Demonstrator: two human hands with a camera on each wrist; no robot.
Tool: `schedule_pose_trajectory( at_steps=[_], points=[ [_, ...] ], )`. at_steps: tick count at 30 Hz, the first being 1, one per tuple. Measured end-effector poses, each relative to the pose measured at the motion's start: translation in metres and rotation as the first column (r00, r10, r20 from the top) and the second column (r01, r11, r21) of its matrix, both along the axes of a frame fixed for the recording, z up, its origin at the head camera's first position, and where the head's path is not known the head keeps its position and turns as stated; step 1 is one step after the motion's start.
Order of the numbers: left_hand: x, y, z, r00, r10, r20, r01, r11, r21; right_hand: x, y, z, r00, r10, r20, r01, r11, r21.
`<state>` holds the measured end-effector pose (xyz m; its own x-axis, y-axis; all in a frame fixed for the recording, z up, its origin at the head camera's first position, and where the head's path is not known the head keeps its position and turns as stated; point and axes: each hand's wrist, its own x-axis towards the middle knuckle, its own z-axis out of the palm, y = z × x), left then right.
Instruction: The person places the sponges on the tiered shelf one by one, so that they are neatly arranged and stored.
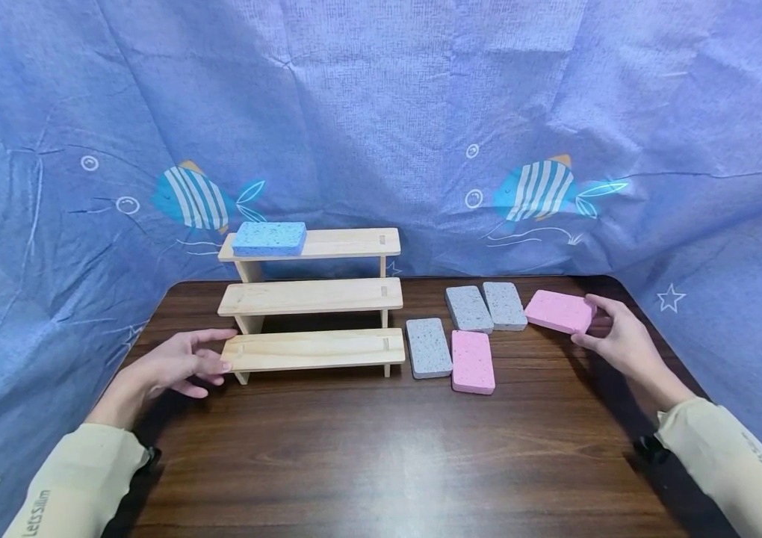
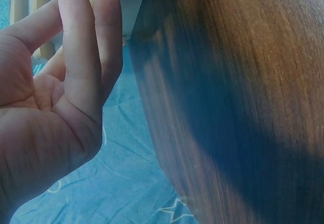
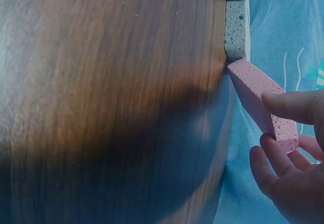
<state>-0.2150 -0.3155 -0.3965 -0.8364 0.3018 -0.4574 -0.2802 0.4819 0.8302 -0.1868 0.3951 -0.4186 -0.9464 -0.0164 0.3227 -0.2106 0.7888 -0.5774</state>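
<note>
Our left hand point(image 1: 179, 365) touches left end of wooden shelf point(image 1: 310, 297), fingers loosely extended, gripping nothing. Just right of shelf: gray sponge point(image 1: 429, 349), loose pink sponge point(image 1: 472, 362) beside it; behind them, far gray sponges point(image 1: 468, 308). Well right of shelf, our right hand point(image 1: 623, 340) pinches tilted pink sponge point(image 1: 556, 312). Shelf's top tier point(image 1: 350, 242) bears blue sponge point(image 1: 270, 238). We judge step in hand: pick-up; next move calls for steady pinch, clearing gray neighbor.

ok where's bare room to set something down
Widest: the table in front of the rack, between the sleeves. The middle shelf and bottom shelf hold nothing, also the top shelf right of the blue sponge. Crowded: right of the rack, among gray sponges and pink sponges.
</note>
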Motion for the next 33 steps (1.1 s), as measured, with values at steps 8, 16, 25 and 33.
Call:
schedule_pose_trajectory(
  at_steps=[8,16,25,33],
  points=[
    [0.0,0.0,-0.001,1.0,0.004,-0.004,-0.004,1.0,0.005,0.0,-0.002,0.003,0.999,-0.039,0.036,0.037,0.997,0.064],
    [0.0,0.001,-0.001,1.0,0.004,-0.002,-0.004,1.0,0.008,-0.001,-0.001,0.006,0.999,0.008,0.032,-0.007,0.999,-0.046],
    [0.001,0.001,0.0,1.0,0.004,-0.002,-0.004,1.0,0.004,0.0,0.0,0.012,0.996,0.084,0.035,-0.072,0.963,-0.258],
    [0.001,0.002,0.001,1.0,0.002,-0.006,-0.002,1.0,0.003,-0.002,-0.006,0.028,0.993,0.121,0.006,-0.114,0.949,-0.294]
  ],
)
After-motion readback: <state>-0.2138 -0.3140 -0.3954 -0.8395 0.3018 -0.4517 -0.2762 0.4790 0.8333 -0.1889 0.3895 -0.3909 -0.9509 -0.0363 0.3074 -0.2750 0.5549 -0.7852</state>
